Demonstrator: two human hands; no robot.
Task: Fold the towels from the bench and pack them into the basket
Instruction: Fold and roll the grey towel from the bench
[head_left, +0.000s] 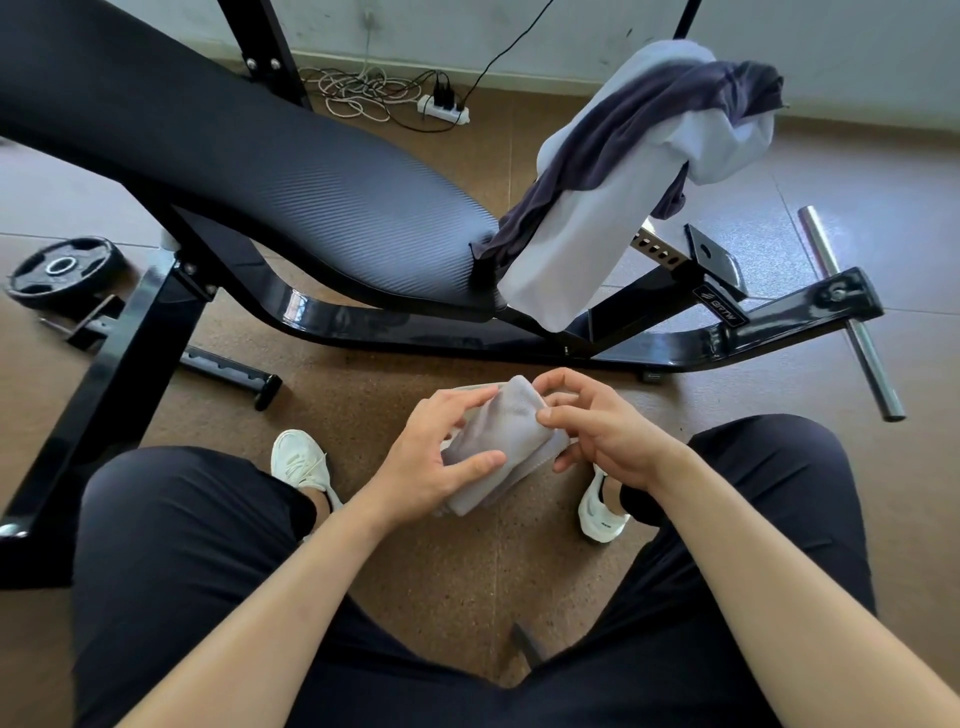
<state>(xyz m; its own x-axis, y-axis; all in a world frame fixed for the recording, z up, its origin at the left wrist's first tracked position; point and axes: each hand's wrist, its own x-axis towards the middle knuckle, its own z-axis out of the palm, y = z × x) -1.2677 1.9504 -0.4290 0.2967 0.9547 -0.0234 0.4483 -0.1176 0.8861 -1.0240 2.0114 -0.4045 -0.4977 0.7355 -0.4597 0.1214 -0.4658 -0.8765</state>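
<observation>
Stretching beyond hands: black bench (311, 171). Beyond right hand (597, 426), white towel (587, 244) draped over bench end, dark towel (623, 130) lying across it. Between both hands: folded grey towel (506, 431). Left hand (436, 462) curled round its left side, thumb on top. Right hand pinches its upper right edge, fingers bent.
</observation>
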